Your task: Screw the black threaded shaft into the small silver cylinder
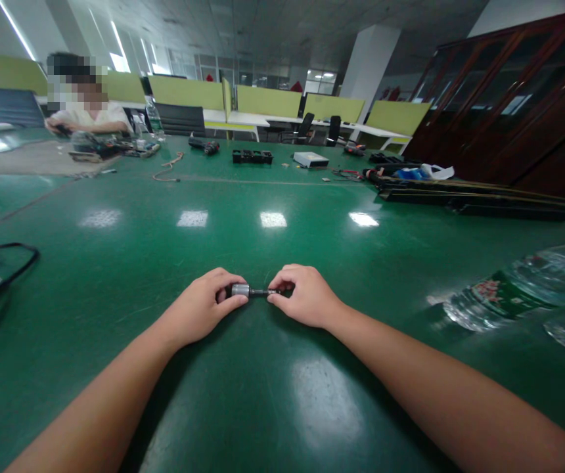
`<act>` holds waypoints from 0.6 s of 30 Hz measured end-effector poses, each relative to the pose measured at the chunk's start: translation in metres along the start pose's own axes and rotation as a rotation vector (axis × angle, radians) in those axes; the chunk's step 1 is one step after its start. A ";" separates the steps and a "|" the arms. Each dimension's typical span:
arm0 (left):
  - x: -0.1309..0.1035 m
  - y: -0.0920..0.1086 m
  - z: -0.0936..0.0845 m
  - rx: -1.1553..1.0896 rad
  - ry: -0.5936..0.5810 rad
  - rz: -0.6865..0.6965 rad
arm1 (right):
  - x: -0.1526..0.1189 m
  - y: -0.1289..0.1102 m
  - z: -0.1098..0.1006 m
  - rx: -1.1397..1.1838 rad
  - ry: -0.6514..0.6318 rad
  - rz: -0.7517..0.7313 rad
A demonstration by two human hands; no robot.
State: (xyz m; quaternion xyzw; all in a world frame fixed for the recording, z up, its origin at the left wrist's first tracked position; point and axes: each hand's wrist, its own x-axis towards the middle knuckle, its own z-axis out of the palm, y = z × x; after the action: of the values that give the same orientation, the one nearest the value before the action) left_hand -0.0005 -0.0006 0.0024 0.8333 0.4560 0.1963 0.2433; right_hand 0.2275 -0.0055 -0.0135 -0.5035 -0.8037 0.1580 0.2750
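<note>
The left hand (pixel 208 303) pinches the short grey metal cylinder (pixel 240 290). The right hand (pixel 309 295) pinches the end of the thin dark rod (pixel 259 293) beside it, just over the shiny green table (pixel 223 381).

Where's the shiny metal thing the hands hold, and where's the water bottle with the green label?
Metal cylinder (pixel 241 290): head view, its side.
Water bottle (pixel 502 297): head view, its label.

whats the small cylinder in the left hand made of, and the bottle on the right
The cylinder in the left hand looks like bare metal, dull silver-grey, going by its soft sheen. The bottle appears to be clear, glossy plastic: see-through with bright highlights, though glass can't be ruled out.
</note>
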 end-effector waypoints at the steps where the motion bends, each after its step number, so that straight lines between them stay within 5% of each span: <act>1: 0.000 0.000 0.000 0.001 0.002 0.001 | 0.000 0.000 -0.001 -0.018 0.000 0.004; 18: -0.001 -0.002 -0.001 0.003 0.026 -0.025 | 0.002 0.005 -0.008 -0.128 0.071 0.163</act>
State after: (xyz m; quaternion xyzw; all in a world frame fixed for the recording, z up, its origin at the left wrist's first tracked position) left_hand -0.0025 -0.0001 0.0020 0.8252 0.4699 0.2033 0.2385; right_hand 0.2351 -0.0011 -0.0096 -0.5891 -0.7581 0.1102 0.2570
